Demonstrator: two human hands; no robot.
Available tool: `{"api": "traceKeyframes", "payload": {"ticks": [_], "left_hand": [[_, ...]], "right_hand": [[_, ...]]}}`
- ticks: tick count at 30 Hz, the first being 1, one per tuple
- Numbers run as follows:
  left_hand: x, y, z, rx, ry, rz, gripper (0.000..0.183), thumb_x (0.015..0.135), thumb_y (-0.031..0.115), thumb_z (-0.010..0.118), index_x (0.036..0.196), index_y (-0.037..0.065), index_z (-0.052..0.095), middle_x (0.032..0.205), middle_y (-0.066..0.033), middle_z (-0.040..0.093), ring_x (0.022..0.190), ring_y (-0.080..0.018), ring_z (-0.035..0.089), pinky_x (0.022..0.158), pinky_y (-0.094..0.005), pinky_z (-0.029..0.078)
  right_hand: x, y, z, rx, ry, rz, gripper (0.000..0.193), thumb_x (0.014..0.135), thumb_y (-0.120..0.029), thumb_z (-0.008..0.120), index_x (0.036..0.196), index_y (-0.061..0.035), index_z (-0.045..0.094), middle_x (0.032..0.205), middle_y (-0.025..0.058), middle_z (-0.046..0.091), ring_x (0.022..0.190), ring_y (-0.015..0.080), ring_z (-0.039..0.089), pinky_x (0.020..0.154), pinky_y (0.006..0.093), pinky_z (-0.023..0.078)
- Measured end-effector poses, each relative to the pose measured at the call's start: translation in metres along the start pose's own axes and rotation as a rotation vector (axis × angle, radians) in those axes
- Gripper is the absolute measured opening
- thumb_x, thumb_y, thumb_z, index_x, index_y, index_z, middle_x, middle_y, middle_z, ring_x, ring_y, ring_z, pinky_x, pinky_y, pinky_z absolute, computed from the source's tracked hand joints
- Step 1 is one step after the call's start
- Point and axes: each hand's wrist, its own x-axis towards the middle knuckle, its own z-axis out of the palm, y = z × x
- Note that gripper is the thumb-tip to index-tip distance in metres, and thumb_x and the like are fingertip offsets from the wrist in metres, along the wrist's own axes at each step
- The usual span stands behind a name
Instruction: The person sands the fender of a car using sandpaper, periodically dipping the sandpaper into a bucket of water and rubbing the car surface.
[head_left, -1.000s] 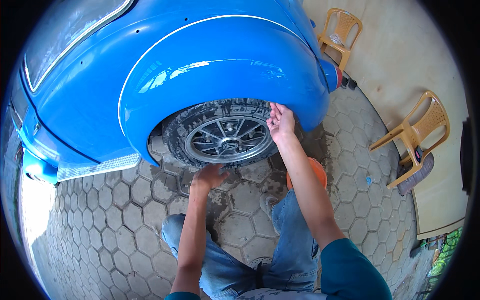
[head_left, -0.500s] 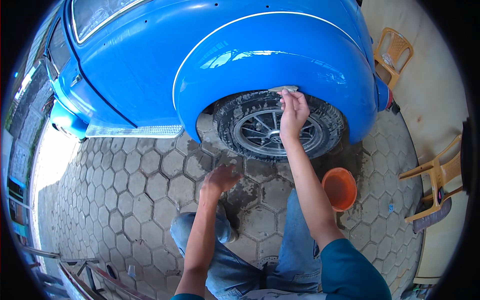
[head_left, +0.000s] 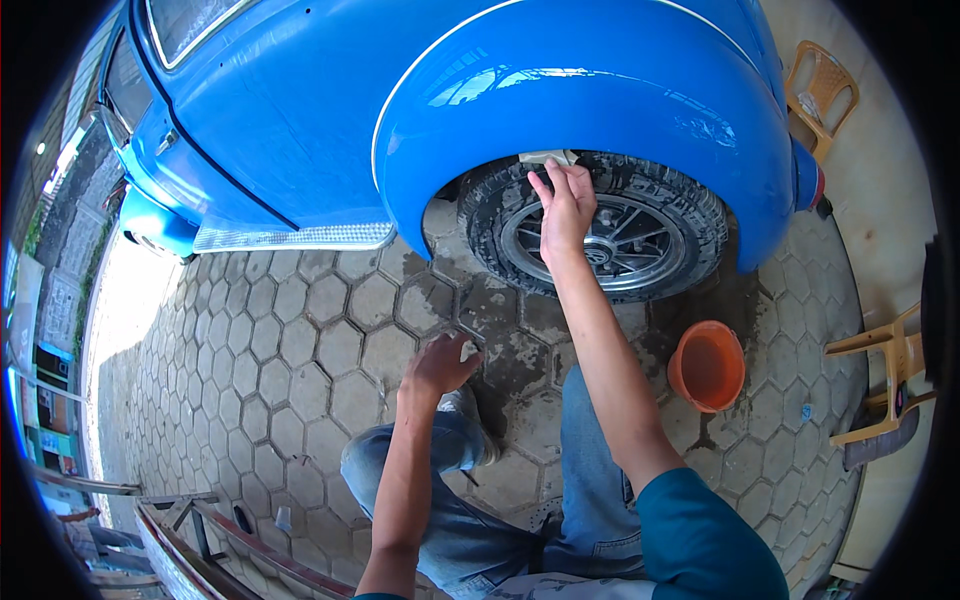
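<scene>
My right hand [head_left: 568, 210] reaches up to the lip of a blue car's rear fender [head_left: 600, 110], above the tyre [head_left: 655, 180]. Its fingers pinch a small folded pale sheet [head_left: 547, 157] against the top edge of the wheel arch; I cannot make out whether it is sandpaper or cloth. Below the sheet, the spoked wheel rim [head_left: 625, 240] is partly covered by my forearm. My left hand [head_left: 438, 365] hangs by my left knee over the paving, fingers loosely bent and apart, with nothing visible in it.
An orange bucket [head_left: 706, 366] of murky water stands right of my right forearm. Wet patches darken the hexagonal paving [head_left: 300, 340]. Two tan plastic chairs, one near [head_left: 885, 370] and one farther off [head_left: 822, 95], stand along the right wall. A metal frame [head_left: 215, 530] lies lower left.
My right hand has slid the pale sheet leftward along the wheel arch lip. The view has shifted, so the car and bucket appear farther right. My left hand stays near my knee.
</scene>
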Motion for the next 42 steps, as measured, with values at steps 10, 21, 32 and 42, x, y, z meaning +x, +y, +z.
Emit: {"api": "traceKeyframes", "payload": {"ticks": [10, 21, 32, 42], "left_hand": [[0.020, 0.032, -0.004, 0.026, -0.071, 0.038, 0.054, 0.089, 0.048, 0.054, 0.132, 0.015, 0.051, 0.123, -0.0196, 0.057, 0.117, -0.0352, 0.053, 0.098, -0.0440, 0.042], [0.070, 0.102, 0.006, 0.054, -0.134, 0.232, 0.056, 0.090, 0.046, 0.053, 0.132, 0.010, 0.051, 0.126, -0.0217, 0.056, 0.120, -0.0347, 0.051, 0.101, -0.0422, 0.040], [0.113, 0.166, 0.028, 0.133, -0.168, 0.353, 0.058, 0.089, 0.051, 0.053, 0.132, 0.012, 0.051, 0.121, -0.0217, 0.059, 0.115, -0.0349, 0.056, 0.097, -0.0421, 0.044], [0.153, 0.195, 0.059, 0.161, -0.240, 0.427, 0.058, 0.087, 0.050, 0.054, 0.130, 0.011, 0.053, 0.124, -0.0183, 0.059, 0.116, -0.0333, 0.055, 0.097, -0.0435, 0.044]], "right_hand": [[0.027, -0.056, -0.045, 0.389, -0.119, 0.258, 0.010, 0.088, -0.008, 0.062, 0.098, -0.0070, 0.061, 0.098, 0.0023, 0.063, 0.091, 0.0133, 0.060, 0.085, 0.0282, 0.050], [0.037, -0.106, -0.084, 0.402, -0.139, 0.212, 0.020, 0.091, 0.005, 0.053, 0.110, 0.0007, 0.058, 0.109, 0.0089, 0.061, 0.098, 0.0138, 0.061, 0.085, 0.0202, 0.054], [0.048, -0.172, -0.159, 0.161, 0.261, 0.231, 0.017, 0.089, -0.026, 0.068, 0.098, -0.0114, 0.065, 0.085, -0.0073, 0.063, 0.079, 0.0026, 0.059, 0.072, 0.0178, 0.047], [0.067, -0.198, -0.241, 0.124, 0.536, 0.426, 0.022, 0.090, -0.039, 0.063, 0.091, -0.0169, 0.062, 0.078, -0.0075, 0.065, 0.059, 0.0005, 0.055, 0.053, 0.0213, 0.037]]}}
